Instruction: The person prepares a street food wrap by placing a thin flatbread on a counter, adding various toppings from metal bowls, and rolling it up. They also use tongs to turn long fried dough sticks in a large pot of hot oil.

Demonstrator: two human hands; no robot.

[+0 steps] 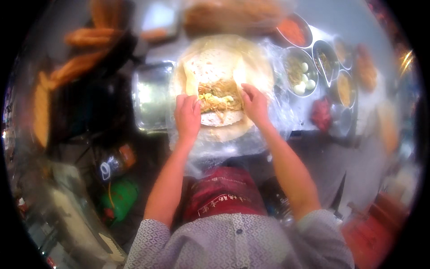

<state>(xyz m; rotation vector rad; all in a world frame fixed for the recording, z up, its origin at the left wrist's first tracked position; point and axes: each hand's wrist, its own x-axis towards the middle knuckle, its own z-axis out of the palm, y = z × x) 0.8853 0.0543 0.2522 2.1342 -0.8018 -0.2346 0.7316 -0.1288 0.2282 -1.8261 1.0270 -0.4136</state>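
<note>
A flatbread lies on a stack of larger thin round sheets, with shredded filling and yellow pieces across its middle. Both of its side edges are folded inward. My left hand grips the left folded edge beside the filling, fingers curled. On the other side, my right hand has its thumb and forefinger at the right folded edge; whether they pinch it is hard to tell. Clear plastic film spreads under and around the stack.
Left of the stack sits a metal tray. At right stand steel bowls, including one with peeled eggs and one with orange shreds; a red bundle is near them. Fried dough sticks are at upper left, a green gas cylinder below.
</note>
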